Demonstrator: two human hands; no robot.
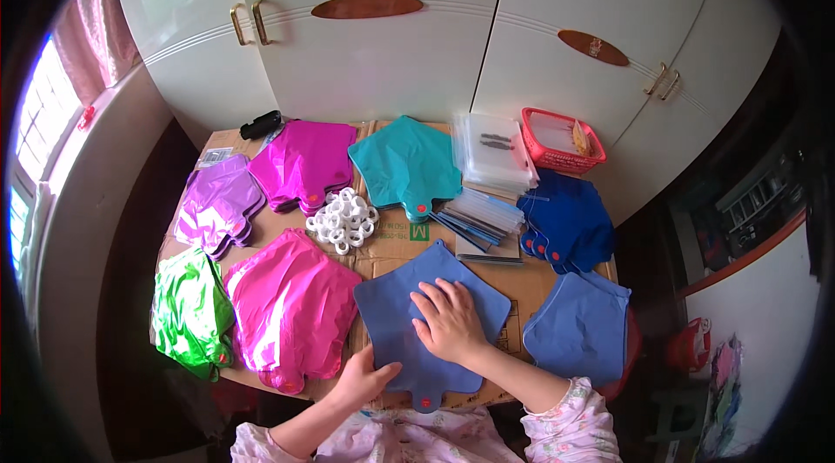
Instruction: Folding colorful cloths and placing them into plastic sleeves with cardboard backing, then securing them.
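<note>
Right hand (450, 324) is palm down with fingers spread on a dusty-blue star-shaped foil piece (391, 311). Left hand (361, 374) is at the foil's lower left edge, thumb out over it; can't tell if the fingers underneath pinch that edge or just rest against it. The foil lies front and centre at the near side of the cardboard (381, 265), its round red-dotted tab toward the lap.

Progress-wise, I'd say this one's laid out mostly flat but not finished with, since both hands are on it. Everything around it sits in loose, unbagged piles, so plenty looks left.

Headcount: one foil under the hands, plus seven piles around it: hot pink (291, 302), green (190, 311), lilac (217, 198), magenta (304, 163), teal (407, 163), dark blue (570, 224) and another dusty-blue pile (578, 324). The dark blue shows three red dots, so at least three there; the rest overlap too much to count. One heap of white rings (342, 219), easily over a dozen. One stack of clear sleeves (491, 154), one fanned bunch of slim strips (483, 218), one red basket (564, 160), one black object (261, 125).
</note>
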